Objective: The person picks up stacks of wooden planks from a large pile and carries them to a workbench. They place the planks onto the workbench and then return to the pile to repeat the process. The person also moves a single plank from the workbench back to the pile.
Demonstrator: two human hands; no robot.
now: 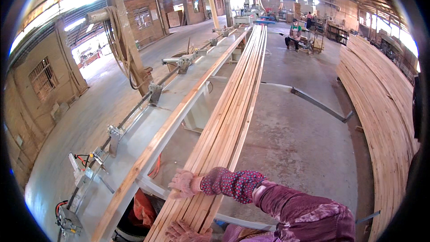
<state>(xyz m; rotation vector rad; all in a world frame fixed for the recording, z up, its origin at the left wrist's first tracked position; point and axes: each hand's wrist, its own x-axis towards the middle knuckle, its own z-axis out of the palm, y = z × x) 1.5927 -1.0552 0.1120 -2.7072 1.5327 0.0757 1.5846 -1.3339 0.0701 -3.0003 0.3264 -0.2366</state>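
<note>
A long bundle of narrow wooden strips runs from the lower edge far up the middle of the head view. My right hand, in what looks like a pinkish knit glove, lies across the top of the strips with its fingers toward their left edge. Nearer to me, my left hand rests on the same strips, fingers spread and partly cut off by the lower edge. Neither hand grips anything. Beside the bundle, on the left, a single wooden strip lies along the edge of a long grey metal machine bed.
Clamps line the machine bed's far side. A large stack of boards stands at the right. An angled metal bar extends over the floor. Further off, a person sits by a cart. Orange cloth hangs below the bed.
</note>
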